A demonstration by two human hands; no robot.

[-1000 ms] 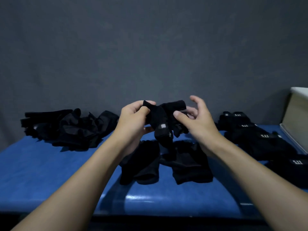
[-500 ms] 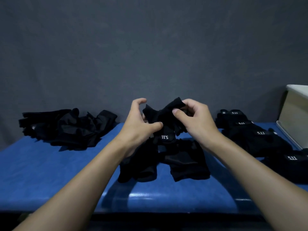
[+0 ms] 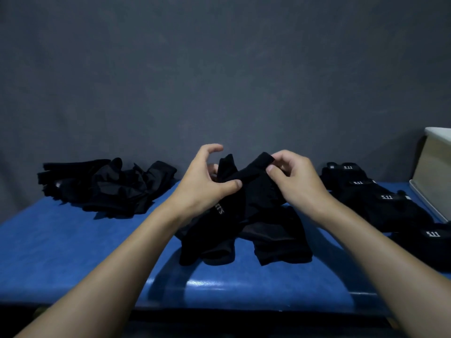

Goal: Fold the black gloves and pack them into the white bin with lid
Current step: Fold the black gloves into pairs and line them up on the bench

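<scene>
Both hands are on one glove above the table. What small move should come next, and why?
Probably fold the pinched end over toward the left hand. The right hand pinches the held glove at its raised tip, it hangs unfolded, and the white bin stands far right.

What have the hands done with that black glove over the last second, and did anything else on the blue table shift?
The left hand slid down and now pinches the black fabric glove lower, index finger lifted off. The right hand closed onto the glove's upper end, pulling it up and rightward. The loose glove pile, the labelled row of folded gloves and the white bin stayed put.
</scene>
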